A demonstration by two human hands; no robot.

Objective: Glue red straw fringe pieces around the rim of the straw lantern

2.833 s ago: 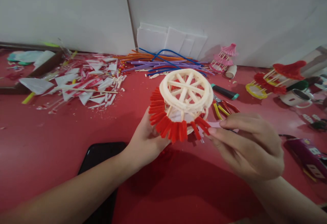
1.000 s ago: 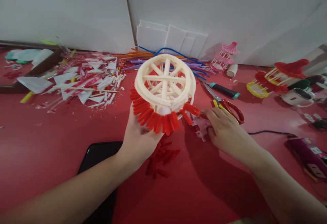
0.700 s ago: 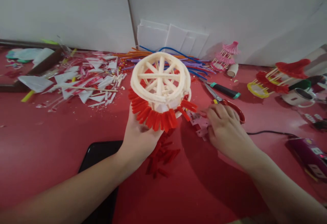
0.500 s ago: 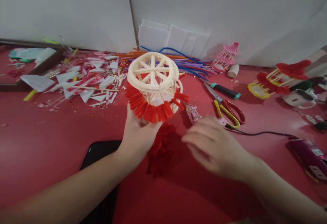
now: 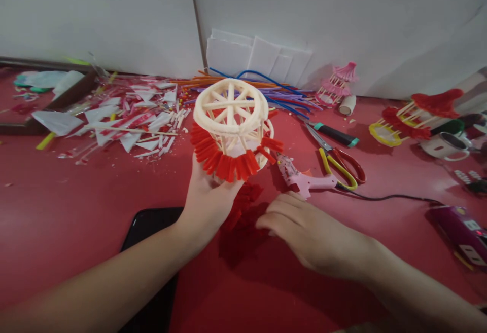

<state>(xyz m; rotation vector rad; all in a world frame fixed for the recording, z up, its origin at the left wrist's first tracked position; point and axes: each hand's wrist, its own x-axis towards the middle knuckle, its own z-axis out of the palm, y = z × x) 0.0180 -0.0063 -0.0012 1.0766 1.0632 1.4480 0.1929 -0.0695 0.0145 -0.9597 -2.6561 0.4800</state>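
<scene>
White frame (image 5: 230,104) held low, beneath its red fringe (image 5: 228,165)

The left grip (image 5: 208,198) clasps the lower part of the frame, above the red worktop (image 5: 224,302). To me the frame looks light, soft-covered and easily crushed, so low down, clear of the fringe, seems the best hold. The right grip (image 5: 310,229) curls just beside loose red pieces (image 5: 242,204); I can't tell whether it pinches one. Just beyond it lies a pink glue gun (image 5: 317,182).
</scene>
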